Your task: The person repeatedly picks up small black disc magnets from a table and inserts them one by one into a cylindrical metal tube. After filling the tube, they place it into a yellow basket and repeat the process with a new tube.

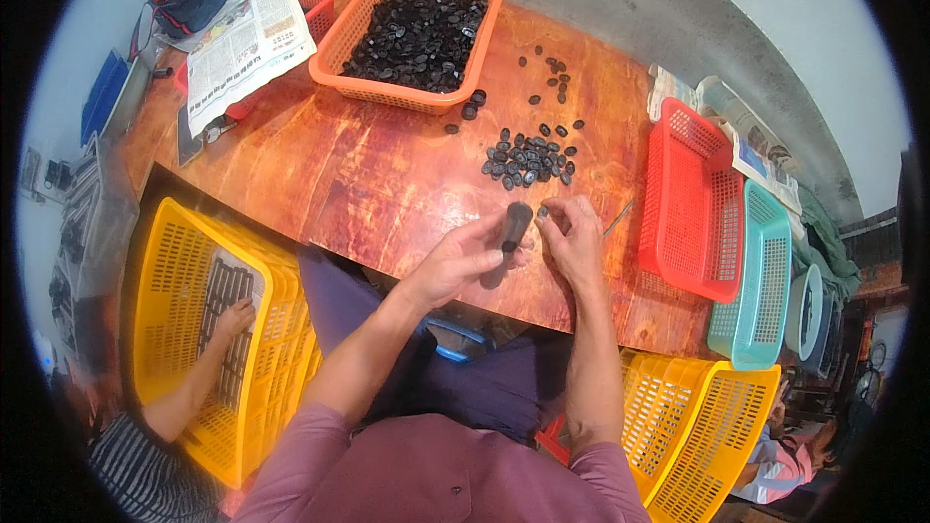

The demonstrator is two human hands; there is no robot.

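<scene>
My left hand [459, 258] is closed around a black rounded, handle-like part [517, 221], which stands tilted up above the table's near edge. Just to its right, my right hand [577, 238] pinches a small dark piece [542, 212] between thumb and fingers, close to the black part but apart from it. Beyond both hands lies a loose pile of small black oval pieces [528, 159] on the reddish wooden table [378, 189]. Several more ovals are scattered farther back.
An orange basket [325, 68] full of black pieces stands at the back. Red [654, 203] and teal [728, 339] baskets line the right. Newspaper [254, 48] lies back left. Yellow crates [271, 368] flank me; a co-worker's hand [235, 318] reaches over black parts in the left one.
</scene>
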